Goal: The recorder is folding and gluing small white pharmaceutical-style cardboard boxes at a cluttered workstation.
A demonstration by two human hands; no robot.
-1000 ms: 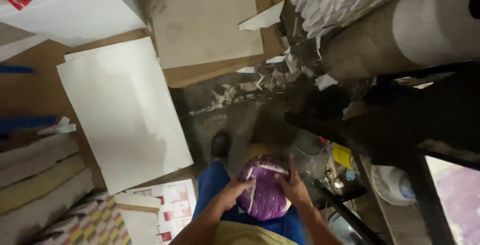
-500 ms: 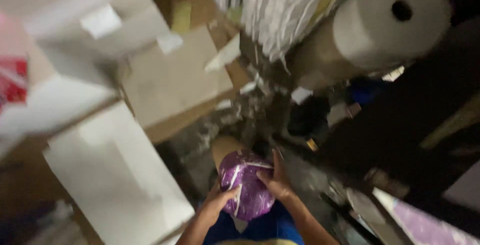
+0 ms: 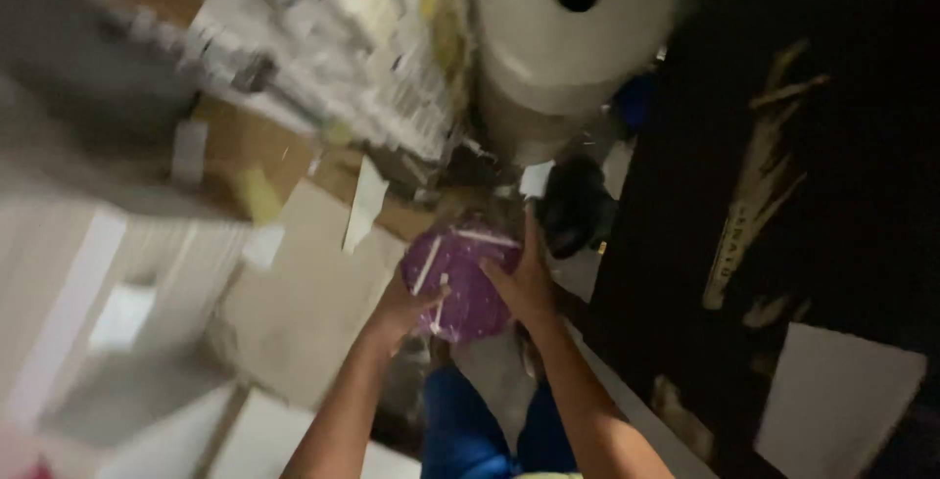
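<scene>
Stood over a messy floor point(image 3: 490, 381), blurred from the camera's swing. Looked down past blue trouser legs point(image 3: 460, 430).

Saw a big fat roll of whitish wrap with a dark hole in its end point(image 3: 573, 19) up top, well apart from the hands. Saw a black frame or rack point(image 3: 783, 195) filling the right side. Saw pale flat cardboard sheets point(image 3: 304, 303) lying to the left on the floor, too blurry to say more.

Held a round purple bundle with small white dots and white strips across it point(image 3: 460, 278) out in front, above the floor, between both hands. Looked soft and ball-shaped, with no clear long side.

Had the left hand point(image 3: 406, 308) pressed on the bundle's lower left, fingers point(image 3: 431, 295) spread apart and curled onto the purple skin. Had the right hand point(image 3: 524, 278) flat along the bundle's right side, fingers point(image 3: 532, 234) pointing up and away, close together, touching it.

Sat squeezed between the two palms, so both hands equally near. Lay just inside the fingers of each hand, left of the right palm and right of the left palm.

Spotted a dark lumpy thing point(image 3: 576, 205) just beyond the right hand; could not tell what.
</scene>
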